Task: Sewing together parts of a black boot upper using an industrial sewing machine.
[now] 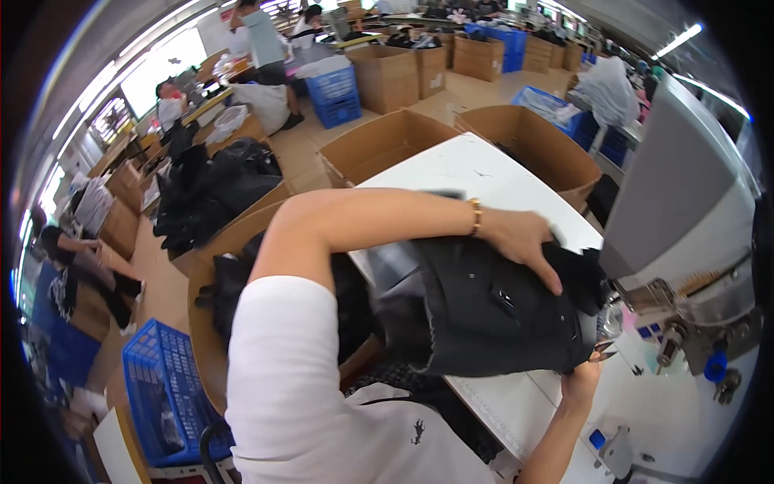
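Note:
A black bag (504,310) lies on its side over the white table, its gathered, open end facing left. A small dark buckle (506,300) shows on its upper face. My left hand (520,242), with a gold bracelet at the wrist, reaches across and grips the bag's far side, thumb pressed on the fabric. At the bag's near right corner is my right hand (582,379), closed and partly hidden by the bag. A small, dark, pointed tool (605,352) sticks out by its fingers; its kind is unclear. Both hands are close to the sewing machine (661,298).
The machine's tall grey head (685,177) rises at the right. Beyond the white table (476,165) stand cardboard boxes (387,145). A carton with black goods (210,323) and a blue crate (165,387) are at the left. Other people (262,40) are farther off.

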`<state>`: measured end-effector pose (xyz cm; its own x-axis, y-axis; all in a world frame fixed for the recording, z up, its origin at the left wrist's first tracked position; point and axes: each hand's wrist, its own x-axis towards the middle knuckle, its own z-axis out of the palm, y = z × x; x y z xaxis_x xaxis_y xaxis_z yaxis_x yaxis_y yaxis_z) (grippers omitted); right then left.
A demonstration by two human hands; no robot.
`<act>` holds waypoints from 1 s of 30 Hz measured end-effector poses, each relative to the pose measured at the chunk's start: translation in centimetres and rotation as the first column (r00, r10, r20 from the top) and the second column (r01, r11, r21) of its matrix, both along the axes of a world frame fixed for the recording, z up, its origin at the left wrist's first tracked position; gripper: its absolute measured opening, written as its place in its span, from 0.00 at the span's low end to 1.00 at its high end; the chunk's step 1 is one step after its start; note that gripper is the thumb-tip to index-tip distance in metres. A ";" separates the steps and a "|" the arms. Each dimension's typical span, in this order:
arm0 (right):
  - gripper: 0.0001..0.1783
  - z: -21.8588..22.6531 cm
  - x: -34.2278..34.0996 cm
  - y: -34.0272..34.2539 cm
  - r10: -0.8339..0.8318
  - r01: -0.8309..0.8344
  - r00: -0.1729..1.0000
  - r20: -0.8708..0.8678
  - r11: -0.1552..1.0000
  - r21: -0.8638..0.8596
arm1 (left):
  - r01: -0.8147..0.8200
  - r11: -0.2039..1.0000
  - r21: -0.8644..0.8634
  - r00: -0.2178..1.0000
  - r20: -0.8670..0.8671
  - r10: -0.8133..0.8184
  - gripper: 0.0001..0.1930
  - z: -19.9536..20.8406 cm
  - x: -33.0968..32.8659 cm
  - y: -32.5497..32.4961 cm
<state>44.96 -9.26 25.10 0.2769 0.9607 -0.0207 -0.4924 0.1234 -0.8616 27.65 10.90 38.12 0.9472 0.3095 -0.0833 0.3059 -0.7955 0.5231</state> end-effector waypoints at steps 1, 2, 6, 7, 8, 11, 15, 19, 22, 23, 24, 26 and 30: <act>0.23 -2.0 0.3 0.4 -0.169 0.162 0.976 0.139 0.985 0.063 | -0.026 1.000 0.005 1.000 0.004 0.026 0.36 -0.5 0.4 0.5; 0.20 -3.4 0.3 0.7 -0.329 0.298 0.908 0.258 0.943 0.151 | 0.045 0.997 0.059 0.994 0.092 -0.051 0.35 -1.6 0.7 1.3; 0.12 0.0 -0.8 -0.4 -0.413 0.391 0.750 0.517 0.907 0.157 | 0.132 0.991 -0.013 0.980 -0.151 -0.132 0.43 -4.6 2.7 1.5; 0.13 1.1 -0.7 -1.0 -0.332 0.351 0.724 0.604 0.932 0.092 | 0.106 0.993 -0.060 0.989 -0.093 -0.111 0.49 -4.6 2.0 1.3; 0.14 1.5 -0.4 -1.4 -0.252 0.324 0.686 0.682 0.946 0.024 | 0.091 0.990 -0.109 0.995 -0.035 -0.096 0.56 -4.6 1.6 1.0; 0.15 0.3 1.2 -2.0 -0.341 0.381 0.730 0.592 0.923 0.061 | -0.006 0.956 -0.293 0.997 -0.072 -0.016 0.65 0.1 3.1 -3.6; 0.18 3.1 -0.9 -1.2 -0.293 0.371 0.796 0.530 0.927 -0.045 | 0.036 0.999 0.012 0.954 -0.299 -0.030 0.66 1.5 3.6 -7.3; 0.10 5.2 -2.0 0.1 -0.187 0.197 0.931 0.314 0.980 -0.001 | 0.083 0.994 0.071 0.942 -0.331 -0.055 0.64 0.4 3.3 -5.7; 0.10 4.2 -2.3 -0.4 -0.221 0.216 0.970 0.097 0.975 0.058 | 0.101 0.992 0.081 0.940 -0.333 -0.068 0.68 -0.5 4.1 -6.2; 0.09 3.1 -1.6 -0.7 -0.213 0.207 0.972 0.099 0.976 0.065 | 0.127 0.987 0.101 0.937 -0.338 -0.086 0.68 -0.6 4.7 -6.5; 0.08 2.9 -1.4 -0.8 -0.185 0.179 0.978 0.098 0.982 0.068 | 0.155 0.983 0.099 0.929 -0.353 -0.111 0.68 -0.7 4.9 -6.8; 0.08 3.3 -0.7 -1.6 -0.155 0.148 0.983 0.094 0.986 0.077 | 0.161 0.984 0.075 0.936 -0.328 -0.128 0.67 -0.8 5.1 -7.0; 0.10 5.3 -0.1 -1.8 -0.010 0.003 0.952 0.305 1.000 0.022 | 0.199 0.960 -0.196 0.965 -0.135 -0.227 0.62 -2.5 5.0 -3.6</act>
